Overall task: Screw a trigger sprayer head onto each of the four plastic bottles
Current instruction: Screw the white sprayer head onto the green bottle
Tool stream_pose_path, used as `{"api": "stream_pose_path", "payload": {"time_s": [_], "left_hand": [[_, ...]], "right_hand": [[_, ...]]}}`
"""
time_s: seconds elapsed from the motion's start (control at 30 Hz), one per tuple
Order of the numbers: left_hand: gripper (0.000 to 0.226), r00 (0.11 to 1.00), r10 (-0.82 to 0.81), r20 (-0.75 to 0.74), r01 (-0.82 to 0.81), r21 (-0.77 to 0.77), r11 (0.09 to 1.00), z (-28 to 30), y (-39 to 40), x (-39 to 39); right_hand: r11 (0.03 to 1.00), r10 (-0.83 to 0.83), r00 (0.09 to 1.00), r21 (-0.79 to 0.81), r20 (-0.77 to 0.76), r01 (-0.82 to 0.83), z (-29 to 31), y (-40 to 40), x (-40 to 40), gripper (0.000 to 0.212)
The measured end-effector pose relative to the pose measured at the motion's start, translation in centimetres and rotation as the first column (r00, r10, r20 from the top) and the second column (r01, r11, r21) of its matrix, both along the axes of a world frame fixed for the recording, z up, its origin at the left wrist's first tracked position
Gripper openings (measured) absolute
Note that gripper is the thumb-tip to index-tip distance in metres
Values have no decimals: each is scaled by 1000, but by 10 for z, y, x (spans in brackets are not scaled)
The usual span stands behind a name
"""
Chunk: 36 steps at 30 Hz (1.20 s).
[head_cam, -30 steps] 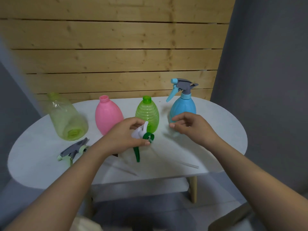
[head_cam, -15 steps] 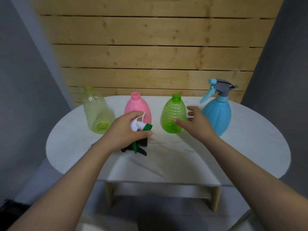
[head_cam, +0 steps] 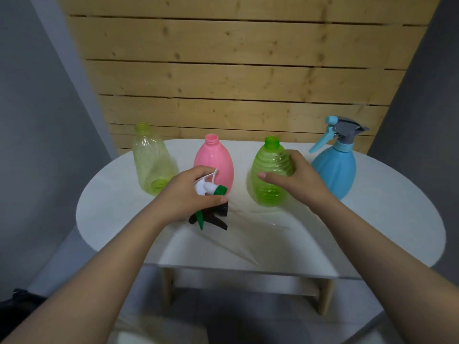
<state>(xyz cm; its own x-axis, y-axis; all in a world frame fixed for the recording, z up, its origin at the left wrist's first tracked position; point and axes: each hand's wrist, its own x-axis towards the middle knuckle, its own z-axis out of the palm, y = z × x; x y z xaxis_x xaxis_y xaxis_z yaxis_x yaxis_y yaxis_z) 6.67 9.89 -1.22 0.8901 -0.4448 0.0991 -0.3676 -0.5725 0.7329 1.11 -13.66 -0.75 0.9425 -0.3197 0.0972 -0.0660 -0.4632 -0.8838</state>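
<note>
Sprayer assembly lot: one of four bottles capped, green bottle being taken up.

Left to right on the white table: a pale yellow-green bottle is standing open-necked; a pink bottle is standing beside it, also uncapped; the left hand is gripping a white-and-green sprayer head, fingers curled round it, above a black sprayer head lying on the table; the right hand is wrapping its fingers and thumb round the ribbed green bottle, neck still bare; a blue bottle is standing at far right, already wearing its blue-and-grey sprayer head. Risk: the light bottle is likely tipping or flexing under a firm squeeze, and a collar started at a tilt is liable to cross-thread; the dip tube may be missing the narrow neck.
</note>
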Motion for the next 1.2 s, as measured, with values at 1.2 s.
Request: {"api": "stream_pose_path", "payload": {"time_s": [1.2], "left_hand": [[27, 980, 29, -197, -94, -327, 940, 8, -27, -18]], "right_hand": [[944, 251, 951, -174, -179, -282, 16, -79, -94, 73]]}}
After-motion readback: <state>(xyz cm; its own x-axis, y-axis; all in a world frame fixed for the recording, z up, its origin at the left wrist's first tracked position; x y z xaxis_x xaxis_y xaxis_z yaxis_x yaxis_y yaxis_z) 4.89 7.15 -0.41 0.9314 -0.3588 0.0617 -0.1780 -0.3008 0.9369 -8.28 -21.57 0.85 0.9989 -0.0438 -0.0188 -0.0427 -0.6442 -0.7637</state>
